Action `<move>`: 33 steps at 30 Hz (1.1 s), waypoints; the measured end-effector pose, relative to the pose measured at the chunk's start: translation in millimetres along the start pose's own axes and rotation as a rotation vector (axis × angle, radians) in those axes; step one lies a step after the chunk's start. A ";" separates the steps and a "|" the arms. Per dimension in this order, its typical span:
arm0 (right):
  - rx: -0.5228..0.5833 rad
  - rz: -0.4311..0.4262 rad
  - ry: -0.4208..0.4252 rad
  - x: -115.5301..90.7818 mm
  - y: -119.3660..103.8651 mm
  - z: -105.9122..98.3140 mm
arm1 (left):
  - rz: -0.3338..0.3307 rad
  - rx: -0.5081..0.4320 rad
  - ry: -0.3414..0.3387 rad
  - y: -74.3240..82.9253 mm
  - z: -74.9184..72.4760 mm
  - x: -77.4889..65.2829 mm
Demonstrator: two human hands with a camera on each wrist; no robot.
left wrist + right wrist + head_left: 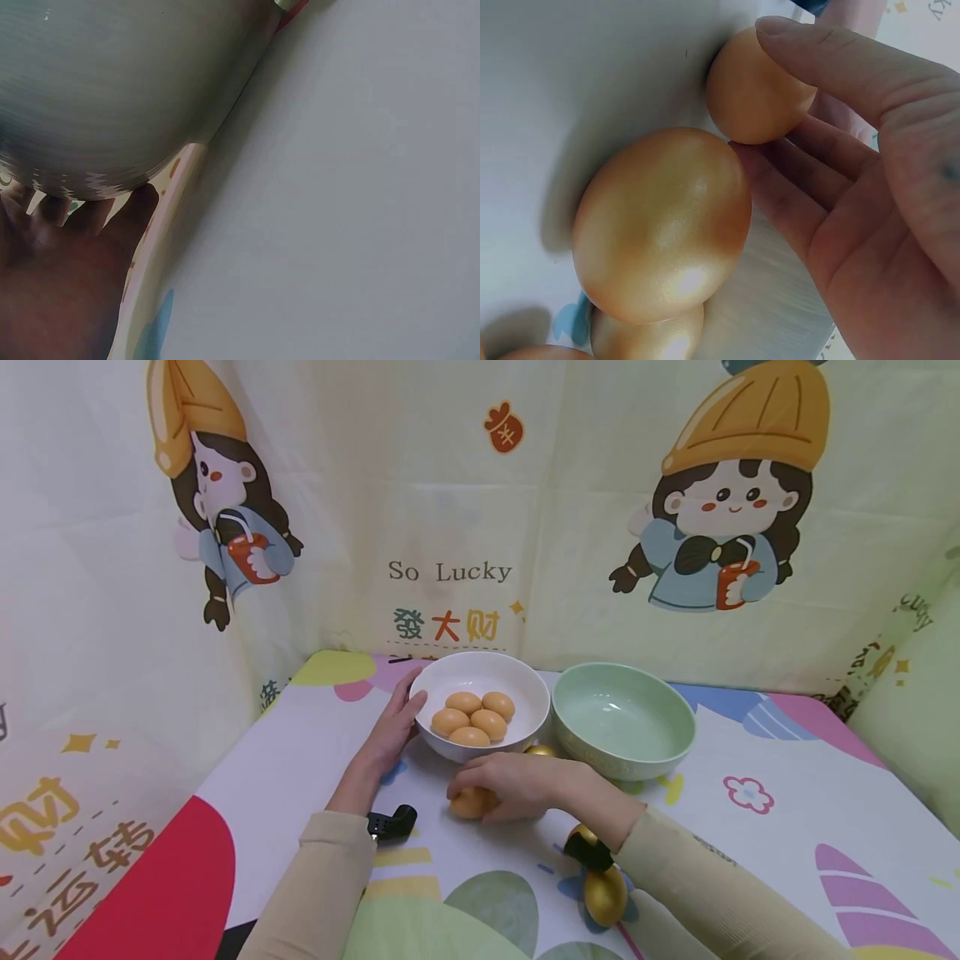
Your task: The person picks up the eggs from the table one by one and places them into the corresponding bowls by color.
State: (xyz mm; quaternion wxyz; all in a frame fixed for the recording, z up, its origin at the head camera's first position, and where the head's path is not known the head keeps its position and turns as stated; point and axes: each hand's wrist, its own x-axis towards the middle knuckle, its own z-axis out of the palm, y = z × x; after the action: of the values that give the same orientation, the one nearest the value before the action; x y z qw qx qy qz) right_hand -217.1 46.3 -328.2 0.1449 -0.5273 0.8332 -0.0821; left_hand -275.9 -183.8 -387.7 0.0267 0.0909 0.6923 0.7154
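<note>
At the left side of a white bowl (480, 664), my left hand (392, 727) holds its outer wall, thumb near the rim. Several brown eggs (469, 720) lie together in that bowl. The left wrist view shows the fingers of my left hand (67, 262) against the bowl's side (135, 90). In front of the bowl, my right hand (517, 783) grips one brown egg (471, 803) between thumb and fingers, low at the table. The right wrist view has that brown egg (754, 90) beside a larger-looking gold egg (664, 225), with another gold egg (645, 334) partly hidden behind it.
A green bowl (622, 718) with nothing visible in it stands right of the white one. Gold eggs lie on the patterned tablecloth (750, 735): one (540, 750) by the bowls, one (604, 896) near my right forearm, another half covered by the wrist strap. A printed curtain (450, 510) hangs behind.
</note>
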 end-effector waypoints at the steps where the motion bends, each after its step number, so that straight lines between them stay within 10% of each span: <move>1: 0.002 0.005 -0.002 0.3 0.1 0.3 | 0.001 0.000 -0.001 -0.5 -0.1 0.0; 33: 0.202 -0.051 0.199 -29.8 0.0 -47.5 | 0.038 0.005 -0.012 -4.1 -0.9 1.3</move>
State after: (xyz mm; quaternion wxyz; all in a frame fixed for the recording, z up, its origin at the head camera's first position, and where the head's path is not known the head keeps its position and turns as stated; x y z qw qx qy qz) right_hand -220.7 72.4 -278.7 0.1115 -0.5201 0.8174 -0.2210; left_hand -277.7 -184.3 -391.7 0.0169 0.1083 0.6920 0.7135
